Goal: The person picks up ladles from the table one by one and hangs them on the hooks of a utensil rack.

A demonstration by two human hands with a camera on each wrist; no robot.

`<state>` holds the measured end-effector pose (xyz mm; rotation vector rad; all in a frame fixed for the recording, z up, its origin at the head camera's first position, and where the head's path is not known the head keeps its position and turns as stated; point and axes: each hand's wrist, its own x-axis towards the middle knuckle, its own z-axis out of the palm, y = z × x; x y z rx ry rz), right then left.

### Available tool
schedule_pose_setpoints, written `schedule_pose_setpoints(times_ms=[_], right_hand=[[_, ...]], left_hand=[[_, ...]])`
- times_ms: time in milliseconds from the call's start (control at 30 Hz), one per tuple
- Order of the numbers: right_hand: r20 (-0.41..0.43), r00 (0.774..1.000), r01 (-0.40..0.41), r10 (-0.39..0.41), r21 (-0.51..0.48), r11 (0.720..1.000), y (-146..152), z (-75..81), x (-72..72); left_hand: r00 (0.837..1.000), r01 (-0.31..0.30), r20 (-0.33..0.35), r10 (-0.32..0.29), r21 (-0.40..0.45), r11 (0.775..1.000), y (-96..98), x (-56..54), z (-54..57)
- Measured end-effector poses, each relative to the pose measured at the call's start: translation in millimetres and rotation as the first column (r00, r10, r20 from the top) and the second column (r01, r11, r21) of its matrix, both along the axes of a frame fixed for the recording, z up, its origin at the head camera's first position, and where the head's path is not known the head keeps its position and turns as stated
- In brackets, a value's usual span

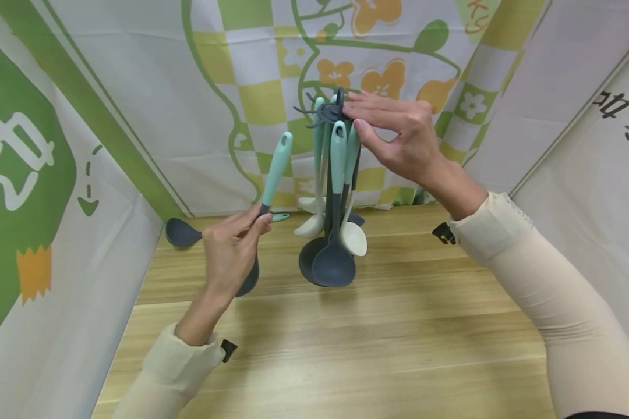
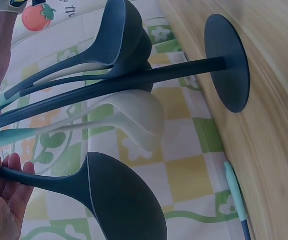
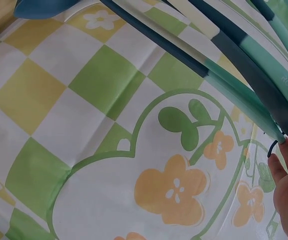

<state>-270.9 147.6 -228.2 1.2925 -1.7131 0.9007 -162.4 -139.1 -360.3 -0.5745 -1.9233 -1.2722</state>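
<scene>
My left hand (image 1: 230, 247) pinches a dark grey ladle (image 1: 276, 169) where its mint handle meets the dark neck. The ladle is upright, bowl down; my hand partly hides its bowl in the head view. To its right stands a dark utensil rack (image 2: 133, 82) with a round base, hung with several mint-handled utensils, among them a dark ladle (image 1: 335, 265) and a white ladle (image 1: 354, 238). At the rack's hooked top, my right hand (image 1: 398, 128) has its fingers extended, fingertips right at the hooks. The ladle held in my left hand is apart from the rack.
Another dark ladle (image 1: 182, 233) lies at the table's back left, its mint handle end showing past my left hand. The wooden table (image 1: 388, 349) meets a printed cloth (image 1: 251, 75) behind the rack. White panels stand at both sides.
</scene>
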Motion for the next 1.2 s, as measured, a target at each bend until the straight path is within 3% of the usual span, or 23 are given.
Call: schedule_pose_setpoints(times_ms=[567, 1200], right_hand=[[0.003, 1.0, -0.011, 0.011, -0.009, 1.0, 0, -0.8, 0.5], [-0.006, 1.0, -0.009, 0.009, -0.004, 1.0, 0, -0.8, -0.1]], left_hand=[[1.0, 0.029, -0.007, -0.029, 0.017, 0.999, 13.6, -4.5, 7.4], [1.0, 0.004, -0.008, -0.005, -0.023, 1.0, 21.0, -9.9, 10.7]])
